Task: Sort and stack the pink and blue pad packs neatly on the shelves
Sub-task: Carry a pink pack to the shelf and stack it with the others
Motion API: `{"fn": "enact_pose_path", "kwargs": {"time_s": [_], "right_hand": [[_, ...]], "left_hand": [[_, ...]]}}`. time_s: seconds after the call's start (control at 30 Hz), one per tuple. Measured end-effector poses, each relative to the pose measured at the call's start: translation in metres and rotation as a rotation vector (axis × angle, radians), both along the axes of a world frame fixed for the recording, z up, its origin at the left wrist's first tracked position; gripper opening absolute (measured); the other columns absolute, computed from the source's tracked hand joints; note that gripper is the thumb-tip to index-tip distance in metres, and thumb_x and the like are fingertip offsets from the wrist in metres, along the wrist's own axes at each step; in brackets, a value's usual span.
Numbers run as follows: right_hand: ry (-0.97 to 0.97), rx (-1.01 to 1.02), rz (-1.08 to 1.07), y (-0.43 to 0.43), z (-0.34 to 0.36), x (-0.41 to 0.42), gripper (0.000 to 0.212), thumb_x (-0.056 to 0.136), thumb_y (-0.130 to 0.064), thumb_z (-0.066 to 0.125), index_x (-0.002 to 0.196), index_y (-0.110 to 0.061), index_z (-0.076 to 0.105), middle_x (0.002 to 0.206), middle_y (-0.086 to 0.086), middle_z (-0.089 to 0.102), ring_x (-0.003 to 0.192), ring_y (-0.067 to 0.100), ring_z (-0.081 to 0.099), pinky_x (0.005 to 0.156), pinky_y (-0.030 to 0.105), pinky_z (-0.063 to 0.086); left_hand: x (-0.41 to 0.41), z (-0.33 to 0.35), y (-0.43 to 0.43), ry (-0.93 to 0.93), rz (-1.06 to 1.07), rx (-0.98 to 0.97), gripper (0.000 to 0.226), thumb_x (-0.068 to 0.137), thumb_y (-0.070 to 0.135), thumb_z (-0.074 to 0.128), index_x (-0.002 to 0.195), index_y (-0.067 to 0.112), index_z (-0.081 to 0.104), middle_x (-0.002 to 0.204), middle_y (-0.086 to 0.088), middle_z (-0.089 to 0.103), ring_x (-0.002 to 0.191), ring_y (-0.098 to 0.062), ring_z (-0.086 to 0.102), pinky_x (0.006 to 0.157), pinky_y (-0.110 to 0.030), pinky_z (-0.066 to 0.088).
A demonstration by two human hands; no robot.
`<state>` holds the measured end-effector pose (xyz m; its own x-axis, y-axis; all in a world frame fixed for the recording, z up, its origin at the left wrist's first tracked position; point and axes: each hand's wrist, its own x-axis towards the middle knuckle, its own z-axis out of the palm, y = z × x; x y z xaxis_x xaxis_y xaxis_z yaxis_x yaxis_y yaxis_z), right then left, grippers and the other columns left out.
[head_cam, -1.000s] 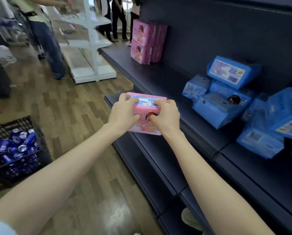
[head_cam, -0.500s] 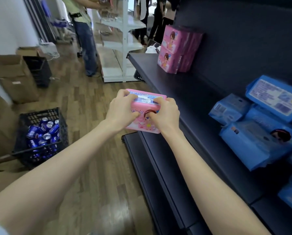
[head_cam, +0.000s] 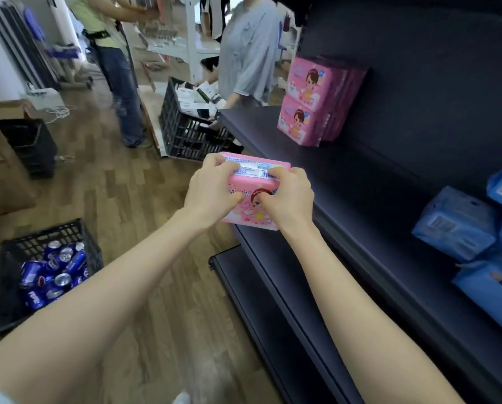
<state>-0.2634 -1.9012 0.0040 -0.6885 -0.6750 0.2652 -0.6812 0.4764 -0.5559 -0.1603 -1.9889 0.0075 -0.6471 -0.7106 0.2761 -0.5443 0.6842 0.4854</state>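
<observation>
Item: pink pad pack (head_cam: pixel 251 182), one, held in the air at the front edge of the upper shelf (head_cam: pixel 360 182), short of the pink stack (head_cam: pixel 316 103).
Handling: judged light, soft and squashy, with a slick film wrap (best held at the two ends).
Hold: left hand (head_cam: pixel 211 188) and right hand (head_cam: pixel 290 196) each grip an end, fingers curled over the top.
Change: same grip as before; pink stack nearer, blue packs (head_cam: pixel 456 225) further right.

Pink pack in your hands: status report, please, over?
Left hand and right hand grip pink pack. Pack held at shelf edge, not yet stacked. Pink stack farther along; nothing between.
</observation>
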Motion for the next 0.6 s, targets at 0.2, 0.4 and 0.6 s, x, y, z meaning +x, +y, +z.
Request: {"fn": "enact_pose_path", "kwargs": {"time_s": [0.2,0.4,0.6], "right_hand": [[0.006,-0.046,-0.159,-0.044,0.017,-0.007,0.052,0.080,-0.022,0.066,0.131,-0.018,0.054,0.126,0.009,0.047,0.112,0.025,0.050,0.092,0.028,0.037],[0.044,-0.066,-0.347,-0.050,0.030,-0.024,0.051,0.080,-0.022,0.067,0.129,-0.016,0.055,0.127,0.009,0.046,0.110,0.025,0.051,0.091,0.029,0.039],[0.039,-0.034,-0.505,-0.038,0.038,-0.053,0.048,0.080,-0.021,0.066,0.127,-0.016,0.057,0.125,0.011,0.048,0.108,0.029,0.052,0.090,0.032,0.040]], "left_hand": [[-0.021,0.019,-0.061,0.055,-0.153,-0.039,0.058,0.076,0.022,0.072,0.130,0.015,0.053,0.136,-0.007,0.040,0.121,-0.027,0.047,0.099,-0.033,0.035],[-0.061,0.027,-0.083,0.120,-0.335,-0.040,0.059,0.076,0.024,0.073,0.131,0.017,0.053,0.135,-0.004,0.041,0.121,-0.023,0.047,0.100,-0.032,0.035],[-0.109,0.028,-0.078,0.140,-0.495,-0.012,0.057,0.078,0.026,0.073,0.131,0.016,0.052,0.136,-0.003,0.040,0.121,-0.021,0.046,0.096,-0.028,0.034]]}}
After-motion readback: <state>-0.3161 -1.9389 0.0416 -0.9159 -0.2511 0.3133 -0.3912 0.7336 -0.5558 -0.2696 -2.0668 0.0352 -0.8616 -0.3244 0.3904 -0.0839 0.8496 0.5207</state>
